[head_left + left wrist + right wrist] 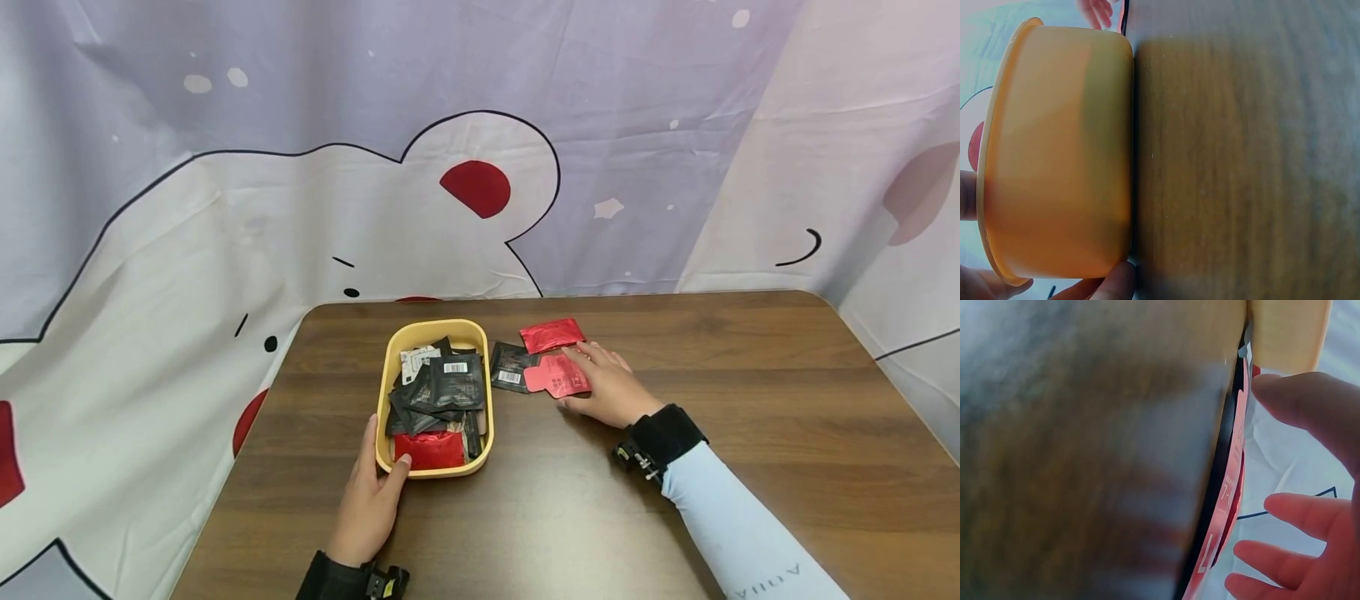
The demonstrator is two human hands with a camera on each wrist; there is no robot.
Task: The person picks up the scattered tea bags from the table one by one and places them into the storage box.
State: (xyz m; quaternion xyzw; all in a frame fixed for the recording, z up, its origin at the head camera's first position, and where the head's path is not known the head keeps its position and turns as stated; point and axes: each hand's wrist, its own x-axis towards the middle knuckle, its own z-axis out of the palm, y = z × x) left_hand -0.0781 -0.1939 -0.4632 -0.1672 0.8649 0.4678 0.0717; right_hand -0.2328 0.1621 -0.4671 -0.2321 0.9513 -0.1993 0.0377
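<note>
A yellow plastic tub [485, 433] stands on the table, filled with black sachets [456, 382], a white-labelled packet [417, 363] and a red sachet [429, 451]. My left hand [370, 504] grips the tub's near left corner, thumb over the rim and fingers along the outer wall. Right of the tub lie a black sachet [510, 367], a glossy red sachet [552, 335] and a flat pink-red packet [558, 377]. My right hand [617, 390] reaches over the pink-red packet's right edge, fingers spread; in the right wrist view, thumb and fingers are apart with nothing pinched.
The brown wooden table [720, 383] extends to the right and toward me. A patterned curtain [622, 125] hangs right behind its far edge. The tub's smooth outer wall [1060, 150] fills much of the left wrist view.
</note>
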